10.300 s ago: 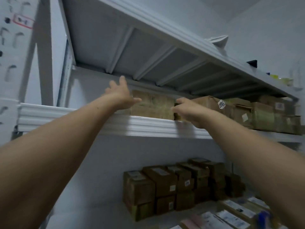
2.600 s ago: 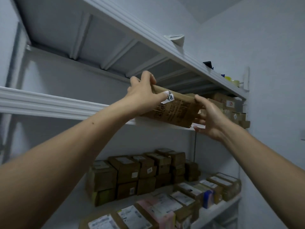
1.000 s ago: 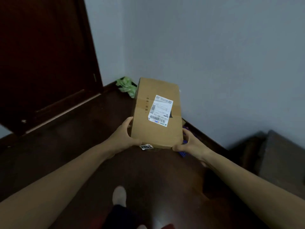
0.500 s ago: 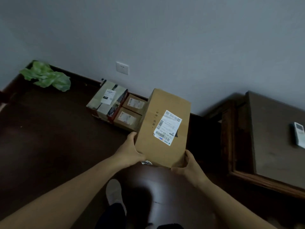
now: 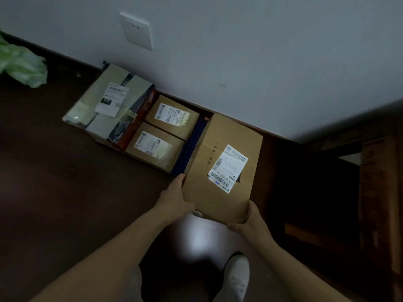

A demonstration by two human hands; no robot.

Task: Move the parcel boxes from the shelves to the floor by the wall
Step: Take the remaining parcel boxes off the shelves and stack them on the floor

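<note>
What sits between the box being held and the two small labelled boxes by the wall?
Head view: a dark blue studded object fills that gap, beside the small boxes; the held box covers its right edge.

The left hand (image 5: 174,199) and the right hand (image 5: 248,221) are bare. The left forearm (image 5: 113,258) and the right forearm (image 5: 290,269) are bare too, from the wrists back to the lower edge of the view. Below the right hand is a pale, whitish shoe (image 5: 236,277) with a rounded toe and a plain upper; it is too blurred to show any fastening. Left of the shoe, below both hands, is a very dark garment (image 5: 174,284), its cut lost in the dim light. A pale strip (image 5: 134,284) lies along the left forearm, too blurred to identify.
</note>
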